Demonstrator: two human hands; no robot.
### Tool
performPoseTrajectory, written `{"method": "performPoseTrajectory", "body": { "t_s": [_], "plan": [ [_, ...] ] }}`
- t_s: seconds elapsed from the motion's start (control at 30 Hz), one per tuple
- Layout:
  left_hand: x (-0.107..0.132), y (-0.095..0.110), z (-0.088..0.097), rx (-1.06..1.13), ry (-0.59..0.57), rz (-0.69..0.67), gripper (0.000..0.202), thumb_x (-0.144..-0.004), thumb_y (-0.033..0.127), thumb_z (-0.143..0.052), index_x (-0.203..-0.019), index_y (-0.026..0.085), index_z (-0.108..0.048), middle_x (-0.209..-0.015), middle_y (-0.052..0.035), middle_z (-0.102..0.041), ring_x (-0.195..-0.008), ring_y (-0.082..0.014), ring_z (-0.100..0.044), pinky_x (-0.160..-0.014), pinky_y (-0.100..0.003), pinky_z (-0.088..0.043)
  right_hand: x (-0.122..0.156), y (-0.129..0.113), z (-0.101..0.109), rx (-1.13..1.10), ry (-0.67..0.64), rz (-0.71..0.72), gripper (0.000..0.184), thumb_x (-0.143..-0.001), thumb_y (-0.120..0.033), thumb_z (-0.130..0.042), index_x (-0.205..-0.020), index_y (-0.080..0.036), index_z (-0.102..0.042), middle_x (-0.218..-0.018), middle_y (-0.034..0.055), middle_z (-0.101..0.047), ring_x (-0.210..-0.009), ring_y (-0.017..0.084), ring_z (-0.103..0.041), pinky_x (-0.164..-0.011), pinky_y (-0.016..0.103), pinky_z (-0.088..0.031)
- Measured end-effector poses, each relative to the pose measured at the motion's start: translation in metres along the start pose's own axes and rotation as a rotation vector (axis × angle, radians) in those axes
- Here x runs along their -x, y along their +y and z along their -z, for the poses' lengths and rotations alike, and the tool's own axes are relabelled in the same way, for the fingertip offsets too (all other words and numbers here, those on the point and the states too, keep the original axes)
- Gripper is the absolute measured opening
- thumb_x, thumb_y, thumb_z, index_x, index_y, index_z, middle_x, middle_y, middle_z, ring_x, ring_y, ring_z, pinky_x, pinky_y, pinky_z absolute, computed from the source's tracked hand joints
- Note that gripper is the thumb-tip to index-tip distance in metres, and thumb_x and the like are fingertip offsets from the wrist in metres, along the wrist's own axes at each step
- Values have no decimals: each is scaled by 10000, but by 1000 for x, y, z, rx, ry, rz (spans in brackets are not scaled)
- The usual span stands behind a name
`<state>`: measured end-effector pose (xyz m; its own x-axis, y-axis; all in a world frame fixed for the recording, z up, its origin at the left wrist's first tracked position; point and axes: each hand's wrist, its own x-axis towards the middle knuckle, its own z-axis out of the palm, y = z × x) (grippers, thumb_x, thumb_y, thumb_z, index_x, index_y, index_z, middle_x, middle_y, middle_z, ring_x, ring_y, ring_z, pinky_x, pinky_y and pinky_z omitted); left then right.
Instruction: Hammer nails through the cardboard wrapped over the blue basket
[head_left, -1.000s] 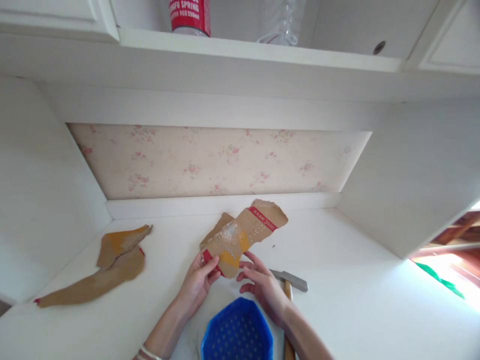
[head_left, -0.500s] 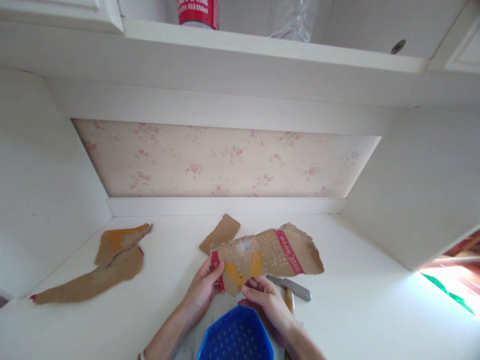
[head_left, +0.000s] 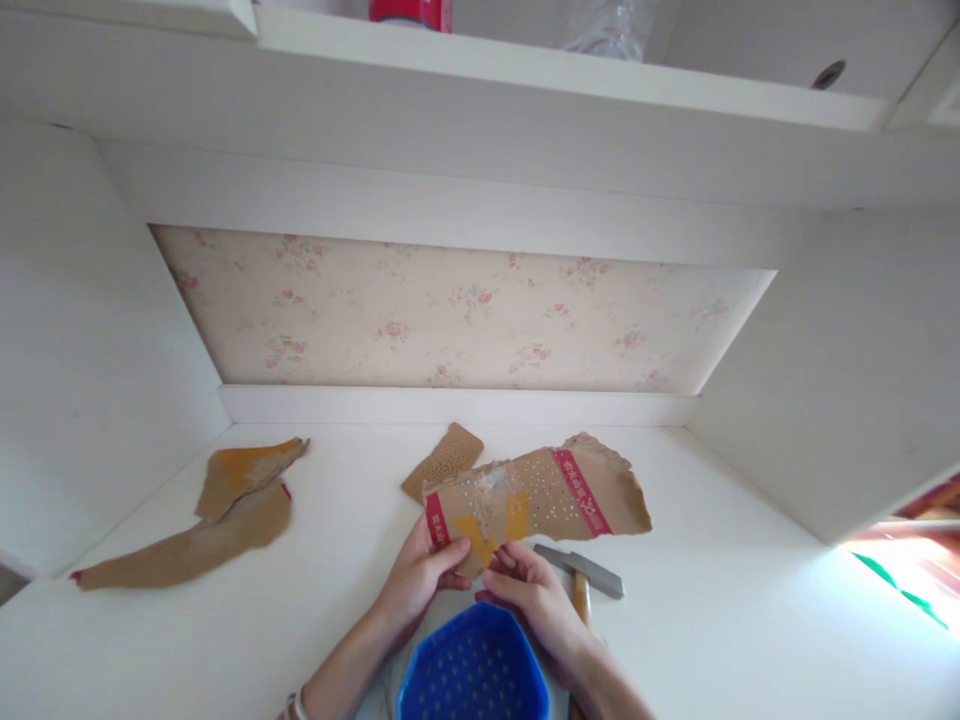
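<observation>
The torn cardboard strip [head_left: 536, 495] is brown, peppered with small holes, with red printed bands and yellow patches, its ragged end stretching away to the right of the grip. The left hand [head_left: 420, 575] and right hand [head_left: 536, 600] both pinch its near-left end, fingers closed on it just above the blue perforated basket [head_left: 472, 670], with a hammer [head_left: 581, 575] lying just right of the right hand.

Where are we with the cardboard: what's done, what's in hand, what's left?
Done: torn strips lie at left, with a small perforated scrap behind. In hand: left hand and right hand pinch the punched cardboard piece. Left: that piece; the hammer and blue basket lie unused nearby.
</observation>
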<state>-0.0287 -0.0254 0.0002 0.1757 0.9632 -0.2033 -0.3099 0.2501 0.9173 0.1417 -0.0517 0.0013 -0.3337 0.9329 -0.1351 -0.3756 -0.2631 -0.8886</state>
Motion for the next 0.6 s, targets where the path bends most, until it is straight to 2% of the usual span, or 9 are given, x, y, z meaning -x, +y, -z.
{"method": "performPoseTrajectory", "body": {
  "t_s": [0.13,0.3,0.4,0.5,0.6],
  "plan": [
    [-3,-4,1,-7,27,1,641,-726,321,-829,-1260,172,-507,-972,-70,-741,-686,-171,-701,-524,-222,-551,1,-3,-2,3,-57,26,227,-769,-253,-819,-985,-279,-756,-923,-25,-718,-865,153,-652,-779,255,-479],
    [-4,-5,4,8,38,10,651,-712,307,-838,-1260,165,-517,-949,-70,-743,-677,-174,-704,-501,-219,-546,2,-6,-2,25,-77,55,115,-750,-224,-829,-823,-268,-752,-915,-15,-720,-931,196,-643,-807,295,-481],
    [-3,-4,4,36,9,6,620,-703,291,-843,-1225,154,-539,-922,-72,-746,-662,-175,-701,-492,-220,-539,3,-7,-4,16,-79,51,195,-712,-218,-843,-882,-257,-755,-952,14,-727,-996,239,-640,-866,340,-476],
    [-4,-4,4,85,-9,-5,580,-681,278,-852,-1169,147,-567,-864,-61,-744,-618,-171,-687,-477,-229,-527,3,-6,-4,-24,-41,19,318,-716,-233,-819,-1021,-246,-731,-1061,34,-722,-1006,242,-650,-883,353,-482],
    [-6,-6,3,123,1,-10,543,-669,280,-855,-1124,140,-593,-839,-59,-743,-618,-174,-684,-475,-232,-518,1,-3,1,-61,44,6,171,-757,-250,-771,-917,-258,-709,-1018,-2,-718,-995,208,-646,-833,317,-503]
  ]
}}
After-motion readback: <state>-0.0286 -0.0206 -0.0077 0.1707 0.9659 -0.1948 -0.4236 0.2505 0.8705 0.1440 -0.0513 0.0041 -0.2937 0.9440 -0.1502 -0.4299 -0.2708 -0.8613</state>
